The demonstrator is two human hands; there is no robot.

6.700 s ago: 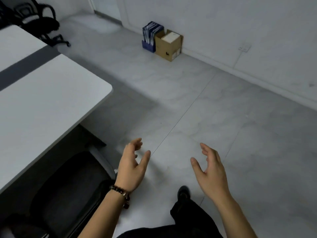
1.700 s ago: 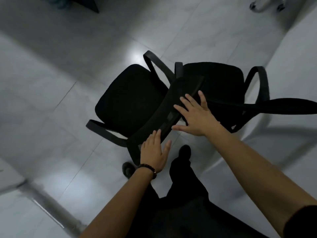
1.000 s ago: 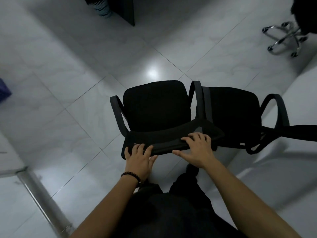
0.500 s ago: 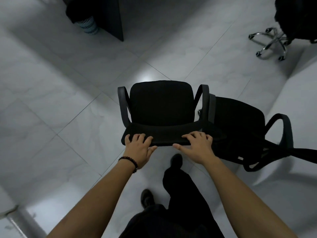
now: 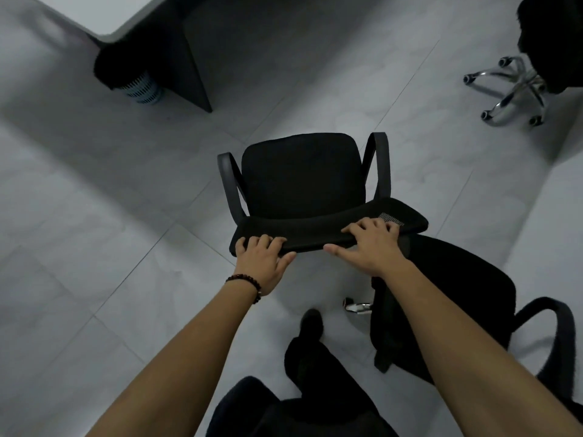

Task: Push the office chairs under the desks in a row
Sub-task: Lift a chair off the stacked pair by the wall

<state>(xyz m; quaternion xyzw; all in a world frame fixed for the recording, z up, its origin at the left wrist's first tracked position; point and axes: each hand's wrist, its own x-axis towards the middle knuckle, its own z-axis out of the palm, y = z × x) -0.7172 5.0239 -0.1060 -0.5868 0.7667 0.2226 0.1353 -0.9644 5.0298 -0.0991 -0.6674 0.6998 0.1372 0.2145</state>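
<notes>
Grey marbled tile floor (image 5: pixel 94 247) fills most of the view, crossed by thin grout lines. At the top left a pale desk (image 5: pixel 104 14) shows one rounded corner, with a dark side panel (image 5: pixel 189 58) below it and a perforated bin (image 5: pixel 143 89) lined with a black bag just beside that panel. A black chair (image 5: pixel 303 178) with looped armrests stands on open floor in the middle, well apart from the desk, its seat facing away from the person. A second chair (image 5: pixel 457 310), also black, sits close on the right, partly behind the right forearm, near the first chair's backrest. A third chair (image 5: pixel 517 86) at the top right shows a chrome star base with castors. The person's dark trouser leg and shoe (image 5: pixel 310 323) show at the bottom. Both hands grip the top edge of the first chair's backrest: the left hand (image 5: pixel 263 263), with a bead bracelet (image 5: pixel 246 282) at the wrist, curls its fingers over the left end, and the right hand (image 5: pixel 369 247) wraps over the right part.
</notes>
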